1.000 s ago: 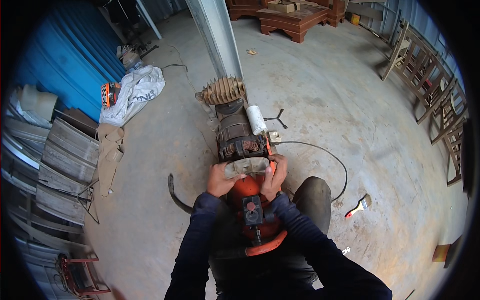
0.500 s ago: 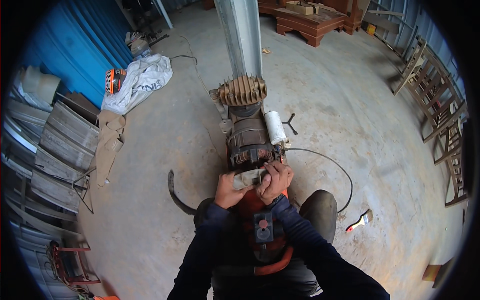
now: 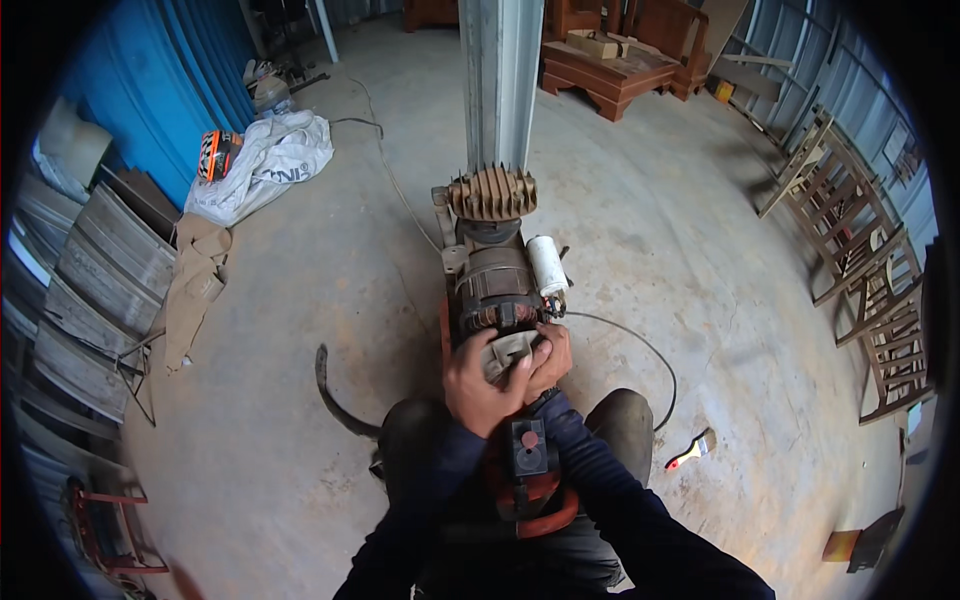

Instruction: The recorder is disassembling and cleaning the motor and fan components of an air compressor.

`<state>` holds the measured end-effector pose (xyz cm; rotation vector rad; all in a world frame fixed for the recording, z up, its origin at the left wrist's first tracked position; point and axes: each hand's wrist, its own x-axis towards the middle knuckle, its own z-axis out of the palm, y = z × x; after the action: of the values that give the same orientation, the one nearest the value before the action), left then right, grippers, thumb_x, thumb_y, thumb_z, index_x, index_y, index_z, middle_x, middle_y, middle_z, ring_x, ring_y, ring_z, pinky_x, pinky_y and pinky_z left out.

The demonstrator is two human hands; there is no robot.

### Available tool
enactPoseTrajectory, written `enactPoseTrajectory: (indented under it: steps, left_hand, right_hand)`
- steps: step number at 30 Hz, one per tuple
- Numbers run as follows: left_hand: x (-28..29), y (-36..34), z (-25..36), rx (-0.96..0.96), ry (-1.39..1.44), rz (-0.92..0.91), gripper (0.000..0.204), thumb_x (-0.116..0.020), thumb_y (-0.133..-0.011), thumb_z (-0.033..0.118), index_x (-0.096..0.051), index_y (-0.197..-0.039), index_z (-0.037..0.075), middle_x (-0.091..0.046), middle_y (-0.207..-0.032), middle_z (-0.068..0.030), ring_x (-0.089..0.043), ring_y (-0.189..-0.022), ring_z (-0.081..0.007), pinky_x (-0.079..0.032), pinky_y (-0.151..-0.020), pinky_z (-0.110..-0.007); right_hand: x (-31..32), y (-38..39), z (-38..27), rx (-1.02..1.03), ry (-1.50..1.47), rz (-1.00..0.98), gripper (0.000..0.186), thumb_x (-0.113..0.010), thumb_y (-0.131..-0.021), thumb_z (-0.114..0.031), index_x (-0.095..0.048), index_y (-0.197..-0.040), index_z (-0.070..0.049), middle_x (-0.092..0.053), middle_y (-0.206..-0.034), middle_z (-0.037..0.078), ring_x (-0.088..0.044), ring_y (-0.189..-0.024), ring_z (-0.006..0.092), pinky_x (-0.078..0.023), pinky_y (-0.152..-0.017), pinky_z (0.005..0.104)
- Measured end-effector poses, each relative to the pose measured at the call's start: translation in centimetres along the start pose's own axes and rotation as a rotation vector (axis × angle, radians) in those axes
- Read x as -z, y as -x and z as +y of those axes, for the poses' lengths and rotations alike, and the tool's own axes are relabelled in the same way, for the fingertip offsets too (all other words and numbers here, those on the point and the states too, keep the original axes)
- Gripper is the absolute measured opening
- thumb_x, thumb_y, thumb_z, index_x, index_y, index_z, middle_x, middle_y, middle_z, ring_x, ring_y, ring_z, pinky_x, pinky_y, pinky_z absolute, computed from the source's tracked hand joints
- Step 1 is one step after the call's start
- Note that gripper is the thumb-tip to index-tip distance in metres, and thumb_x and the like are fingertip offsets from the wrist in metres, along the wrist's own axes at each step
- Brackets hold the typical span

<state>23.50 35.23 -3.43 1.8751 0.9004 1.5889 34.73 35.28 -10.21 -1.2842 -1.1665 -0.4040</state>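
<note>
An air compressor (image 3: 495, 275) with a finned metal head (image 3: 492, 193) stands between my knees. At the near end of its motor, my left hand (image 3: 478, 388) and my right hand (image 3: 550, 362) are both closed on a pale grey plastic part (image 3: 507, 348) with raised ribs, which looks like a cooling fan. My left fingers wrap its left side, with the thumb across the near side. The right fingers grip its right edge. Whether it touches the motor shaft is hidden. Below my hands sits a black switch box (image 3: 529, 447) with a red knob.
A white cylinder (image 3: 546, 264) is attached at the motor's right. A black cable (image 3: 660, 365) curves over the floor toward a paintbrush (image 3: 691, 450). A dark curved strip (image 3: 322, 385) lies left. A steel post (image 3: 500, 90) rises behind the compressor. Wooden chair frames (image 3: 870, 270) line the right wall.
My left hand has moved up and around the plastic part, its thumb now across the near side. The part has turned in my hands. The whole view has shifted slightly.
</note>
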Motion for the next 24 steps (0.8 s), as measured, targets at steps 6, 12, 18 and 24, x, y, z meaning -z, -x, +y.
enactPoseTrajectory:
  steps: [6,12,18,24]
  left_hand:
    - [-2.5,0.4,-2.9,-0.001,-0.357,0.306,0.021,-0.056,-0.091,0.015,-0.063,-0.077,0.002,-0.058,-0.068,-0.0159,-0.057,-0.062,-0.0399,-0.045,-0.058,-0.047]
    - [-3.2,0.5,-5.8,-0.245,-0.367,0.382,0.033,-0.045,-0.096,0.016,-0.060,-0.069,0.003,-0.054,-0.063,-0.0152,-0.052,-0.054,-0.0362,-0.039,-0.050,-0.046]
    - [-4.8,1.1,-8.3,-0.318,-0.333,0.504,0.040,-0.040,-0.096,0.019,-0.059,-0.065,0.002,-0.048,-0.056,-0.0118,-0.048,-0.046,-0.0314,-0.036,-0.044,-0.042]
    - [-6.4,0.6,-10.0,-0.606,-0.615,0.698,0.054,-0.039,-0.100,0.050,-0.043,-0.131,0.006,-0.047,-0.059,-0.0038,-0.045,-0.048,-0.0197,-0.037,-0.044,-0.034]
  right_hand:
    - [-0.3,1.0,-0.2,0.039,0.047,0.040,0.019,-0.048,-0.095,-0.016,-0.059,-0.098,0.000,-0.062,-0.087,0.019,-0.059,-0.074,0.0384,-0.048,-0.067,0.0456]
    - [0.7,1.9,-0.3,0.039,0.044,-0.034,0.020,-0.049,-0.099,-0.019,-0.055,-0.100,0.000,-0.060,-0.081,0.019,-0.059,-0.067,0.0354,-0.047,-0.063,0.0412]
    - [1.1,1.8,1.2,0.054,0.009,-0.054,0.017,-0.053,-0.095,-0.022,-0.057,-0.096,-0.005,-0.060,-0.079,0.014,-0.058,-0.065,0.0331,-0.044,-0.058,0.0418]
    - [2.0,1.8,1.7,0.071,-0.030,-0.164,0.013,-0.057,-0.091,-0.021,-0.060,-0.090,-0.008,-0.064,-0.083,0.009,-0.062,-0.067,0.0294,-0.046,-0.060,0.0395]
